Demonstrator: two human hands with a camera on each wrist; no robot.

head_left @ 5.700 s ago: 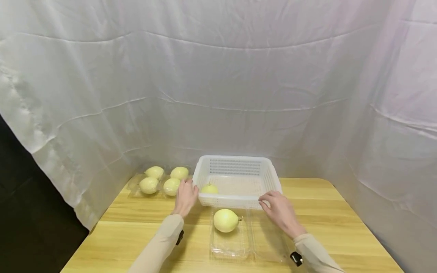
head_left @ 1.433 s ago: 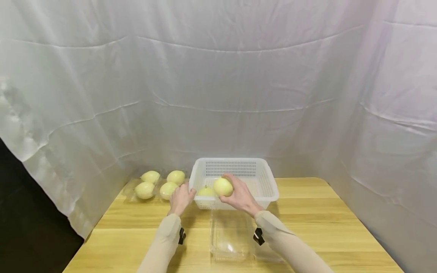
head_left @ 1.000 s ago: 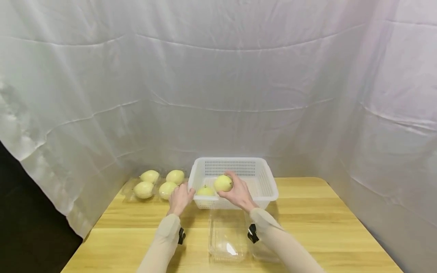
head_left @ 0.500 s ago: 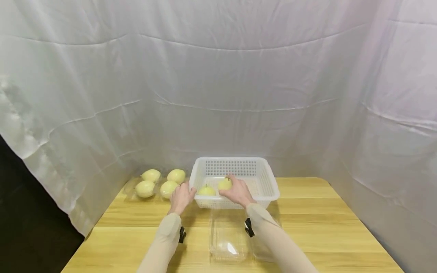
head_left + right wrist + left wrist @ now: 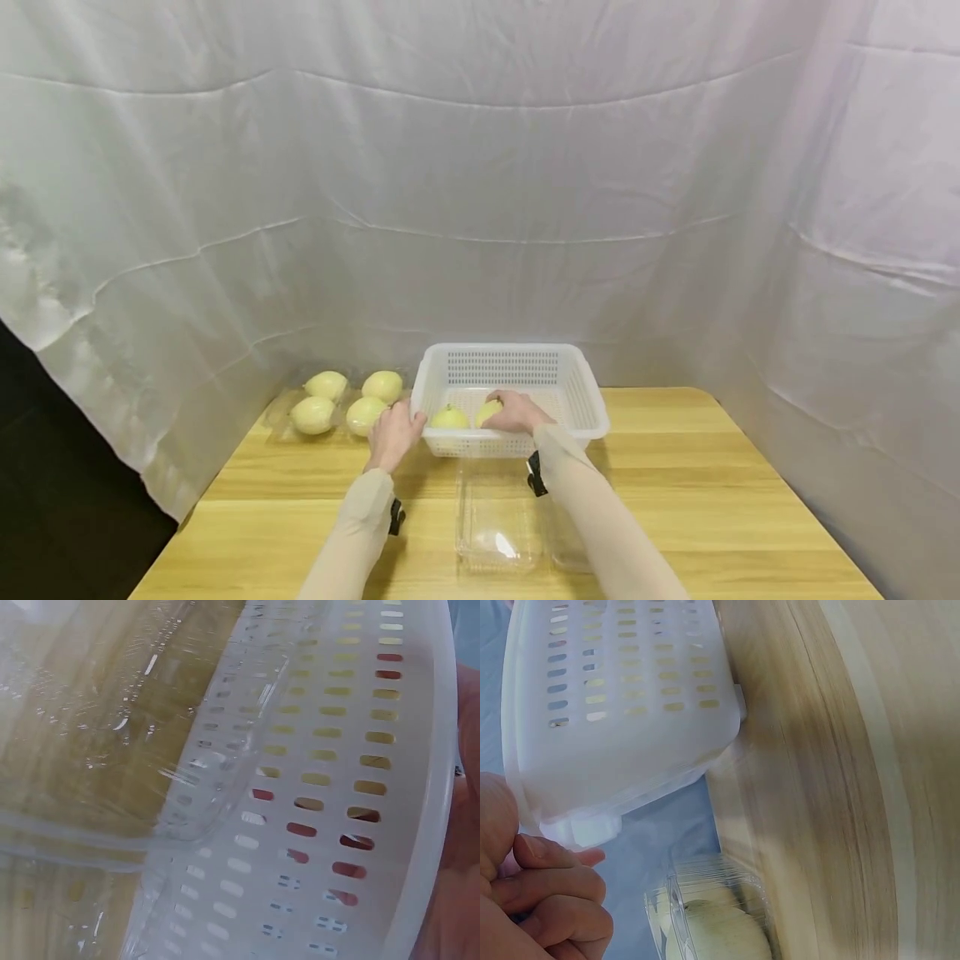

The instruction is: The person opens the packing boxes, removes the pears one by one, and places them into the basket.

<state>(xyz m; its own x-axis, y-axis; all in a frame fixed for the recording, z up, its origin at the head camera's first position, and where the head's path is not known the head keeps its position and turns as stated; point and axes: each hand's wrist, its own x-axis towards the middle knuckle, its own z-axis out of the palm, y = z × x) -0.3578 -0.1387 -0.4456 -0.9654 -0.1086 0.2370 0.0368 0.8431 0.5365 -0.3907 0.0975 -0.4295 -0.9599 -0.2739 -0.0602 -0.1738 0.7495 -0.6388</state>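
Note:
A white plastic basket (image 5: 585,423) with slotted walls stands at the back of the table. My left hand (image 5: 393,435) holds its left end; in the left wrist view the curled fingers (image 5: 562,889) sit at the rim beside the handle tab. Inside the basket, my right hand (image 5: 517,412) grips a yellow pear (image 5: 487,411) low near the front wall, partly covering it. Just left of it lies a second pear (image 5: 450,417), stem up. In the right wrist view the slotted wall (image 5: 322,757) hides most of the right hand and the pear.
An open clear plastic clamshell box (image 5: 498,521) lies in front of the basket, its lid to the right under my right forearm. Left of the basket, several pears (image 5: 312,415) sit in clear packs on the wooden table (image 5: 712,500). Grey curtains (image 5: 510,167) hang behind.
Earlier, the pear lay in the clamshell. My right hand has lifted it over the basket's front rim and lowered it inside, beside the other pear. My left hand stays at the basket's left end.

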